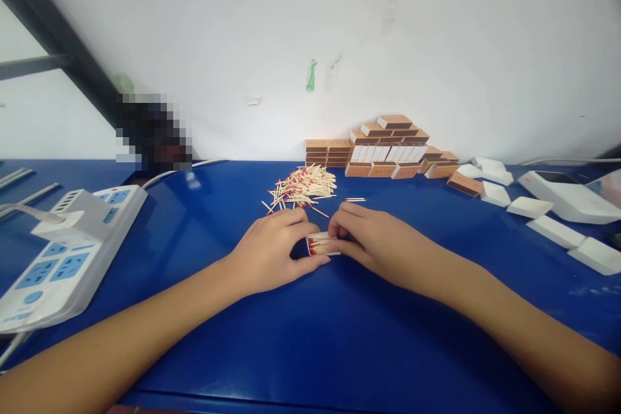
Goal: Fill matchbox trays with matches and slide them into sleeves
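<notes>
A small white matchbox tray with red-headed matches in it lies on the blue table in front of me. My left hand grips its left end, thumb on the near side and fingers on the far side. At the right end, my right hand is closed in a pinch, thumb and fingertips on the match ends. The exact contact is partly hidden. Just beyond my hands is a loose pile of matches, heads pointing various ways. A few stray matches lie to its right.
Brown matchboxes are stacked against the wall. White trays and an orange-brown matchbox are scattered at right, near a white device. A white power strip with a plugged-in adapter sits at left; a cable runs behind.
</notes>
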`<state>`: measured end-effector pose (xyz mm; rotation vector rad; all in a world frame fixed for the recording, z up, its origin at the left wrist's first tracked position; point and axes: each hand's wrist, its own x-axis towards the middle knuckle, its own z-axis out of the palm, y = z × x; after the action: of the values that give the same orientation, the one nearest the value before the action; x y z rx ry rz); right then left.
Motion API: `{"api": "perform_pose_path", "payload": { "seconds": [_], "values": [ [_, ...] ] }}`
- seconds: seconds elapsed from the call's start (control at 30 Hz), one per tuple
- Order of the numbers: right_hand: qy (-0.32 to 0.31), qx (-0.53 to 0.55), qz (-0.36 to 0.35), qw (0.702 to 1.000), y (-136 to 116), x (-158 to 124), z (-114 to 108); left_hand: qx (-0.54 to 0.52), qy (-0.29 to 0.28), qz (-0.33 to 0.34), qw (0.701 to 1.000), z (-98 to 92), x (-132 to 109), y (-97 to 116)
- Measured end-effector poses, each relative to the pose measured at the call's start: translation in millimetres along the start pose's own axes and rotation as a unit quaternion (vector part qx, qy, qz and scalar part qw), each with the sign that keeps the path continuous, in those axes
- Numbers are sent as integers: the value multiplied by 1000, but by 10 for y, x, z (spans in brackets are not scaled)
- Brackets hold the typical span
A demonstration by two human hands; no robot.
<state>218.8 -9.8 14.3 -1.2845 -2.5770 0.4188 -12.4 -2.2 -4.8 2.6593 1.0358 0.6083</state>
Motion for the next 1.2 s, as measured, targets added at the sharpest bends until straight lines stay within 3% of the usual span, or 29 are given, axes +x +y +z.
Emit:
{"api": "perform_pose_path", "payload": {
  "seconds": [0.47,0.63,0.83,1.07,1.2],
  "values": [
    [-25,-24,7,999,102,-71,-107,6,-17,-15,1000,-1,7,5],
    [17,-40,-9,999,95,-71,-142,5,-17,-9,1000,-8,9,8],
    [15,-37,-20,999,23,-32,-16,3,-16,-11,1000,-6,5,6],
    [27,-11,-35,999,27,-34,-14,1,-8,9,1000,21,-3,4],
    [63,-6,-35,997,38,-17,7,-2,-15,16,1000,9,5,-3]
  ]
}}
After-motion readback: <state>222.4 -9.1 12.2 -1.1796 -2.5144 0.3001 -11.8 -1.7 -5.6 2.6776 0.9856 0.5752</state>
